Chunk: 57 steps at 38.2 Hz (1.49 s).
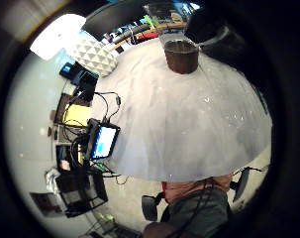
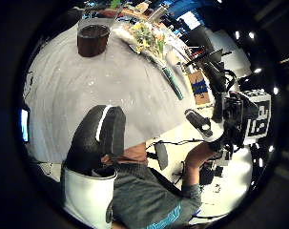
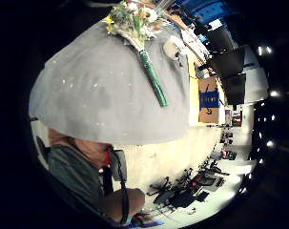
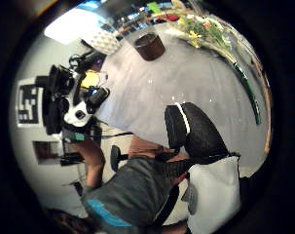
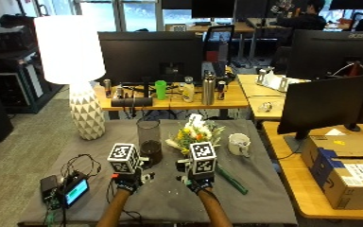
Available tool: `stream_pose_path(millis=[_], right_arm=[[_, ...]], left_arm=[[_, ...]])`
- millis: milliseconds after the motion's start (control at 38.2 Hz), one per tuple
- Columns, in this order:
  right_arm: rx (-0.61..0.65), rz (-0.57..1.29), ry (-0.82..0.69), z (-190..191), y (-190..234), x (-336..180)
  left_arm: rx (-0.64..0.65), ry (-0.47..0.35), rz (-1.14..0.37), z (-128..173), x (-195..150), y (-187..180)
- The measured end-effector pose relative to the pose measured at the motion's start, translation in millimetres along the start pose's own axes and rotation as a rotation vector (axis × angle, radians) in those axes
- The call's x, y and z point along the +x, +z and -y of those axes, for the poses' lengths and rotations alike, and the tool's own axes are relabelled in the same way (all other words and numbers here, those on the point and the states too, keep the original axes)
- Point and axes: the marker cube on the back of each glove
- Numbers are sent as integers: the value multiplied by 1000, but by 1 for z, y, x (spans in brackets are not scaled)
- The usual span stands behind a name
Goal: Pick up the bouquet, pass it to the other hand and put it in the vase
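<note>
Both gloved hands hover low over the grey-covered desk (image 5: 257, 198), near its front edge, and neither holds anything. The bouquet (image 5: 197, 135) lies flat on the desk ahead of the right hand (image 5: 200, 182) and slightly to its outer side. Its blooms point away toward the far edge, and its green wrapped stem (image 5: 232, 181) runs back diagonally toward the person, ending just beside and to the right of that hand's fingers. The long axis therefore slants from far-centre to near-right. The right hand is clearly the nearer one; the left hand (image 5: 128, 182) sits further over, with the vase (image 5: 149, 142), a dark glass cylinder, standing upright ahead of its fingers.

In the palm views one black thumb (image 4: 188, 129) shows by the right palm and one (image 2: 98, 136) by the left, each extended and touching nothing, so the fingers appear relaxed and apart. The pickup looks not yet begun; a short reach forward and rightward should bring the right fingers across the stem.
</note>
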Motion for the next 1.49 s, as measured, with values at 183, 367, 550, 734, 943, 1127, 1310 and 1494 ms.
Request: stream_pose_path(millis=[183, 367, 550, 734, 943, 1127, 1310, 1494], right_arm=[[12, -17, 25, -1, 0, 32], [24, -70, 210, 13, 32, 101], [-12, 12, 354, 31, 88, 175], [-94, 98, 475, 38, 135, 217], [-157, 156, 541, 40, 162, 229], [-168, 217, 574, 53, 185, 231], [-78, 112, 596, 56, 176, 222], [-14, 48, 595, 63, 172, 217]], left_arm=[[22, -2, -38, -3, -3, 0], [40, -6, -60, -1, -4, 5], [28, -24, -59, 4, -8, 12], [13, -46, -60, 4, -13, 20], [7, -54, -66, 8, -19, 30], [3, -71, -59, 4, -23, 29], [-1, -74, -63, 1, -24, 28], [-1, -77, -74, 6, -25, 31]])
